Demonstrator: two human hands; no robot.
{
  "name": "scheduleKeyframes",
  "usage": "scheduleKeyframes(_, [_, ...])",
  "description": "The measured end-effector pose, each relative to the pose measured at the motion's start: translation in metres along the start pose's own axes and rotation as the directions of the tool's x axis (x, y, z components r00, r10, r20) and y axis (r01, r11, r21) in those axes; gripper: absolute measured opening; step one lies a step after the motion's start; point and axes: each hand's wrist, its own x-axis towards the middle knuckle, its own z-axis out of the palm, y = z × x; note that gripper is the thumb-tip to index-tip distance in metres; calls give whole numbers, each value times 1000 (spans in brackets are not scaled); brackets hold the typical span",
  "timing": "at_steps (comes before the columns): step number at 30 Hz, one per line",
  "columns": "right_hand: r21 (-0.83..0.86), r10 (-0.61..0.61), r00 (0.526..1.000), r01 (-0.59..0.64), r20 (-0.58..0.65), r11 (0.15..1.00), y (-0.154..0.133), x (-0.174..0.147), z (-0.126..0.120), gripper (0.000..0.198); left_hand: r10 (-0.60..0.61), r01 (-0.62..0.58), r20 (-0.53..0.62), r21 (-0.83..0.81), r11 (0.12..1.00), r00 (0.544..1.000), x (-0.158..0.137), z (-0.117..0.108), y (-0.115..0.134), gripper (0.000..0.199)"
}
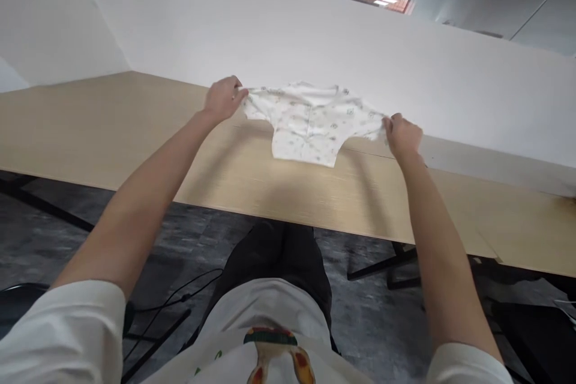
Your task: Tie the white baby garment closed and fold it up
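Note:
A small white baby shirt (310,123) with a scattered grey print is stretched out sideways between my two hands, above the tabletop. My left hand (225,98) pinches the end of one sleeve. At the opposite side, my right hand (404,134) grips the other sleeve's end. The neckline points away from me and the hem hangs toward me. A line runs down the middle of the shirt's front. Shadows of my arms and the shirt fall on the wood below.
A light wooden table (288,198) spans the width in front of me, backed by a white partition (315,42). Dark metal table legs (382,267) and a black cable (180,297) are below. A dark chair (535,336) stands at lower right.

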Motion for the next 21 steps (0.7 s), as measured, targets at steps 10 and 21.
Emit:
scheduleKeyframes(10, [16,-682,725,684,94,730,4,-141,52,22,170,-166,294,-39,985,941,-141,44,-32,51])
scheduleKeyframes(21, [138,-130,967,102,218,985,27,-184,72,18,-19,122,406,-227,966,914,-181,40,-49,54])
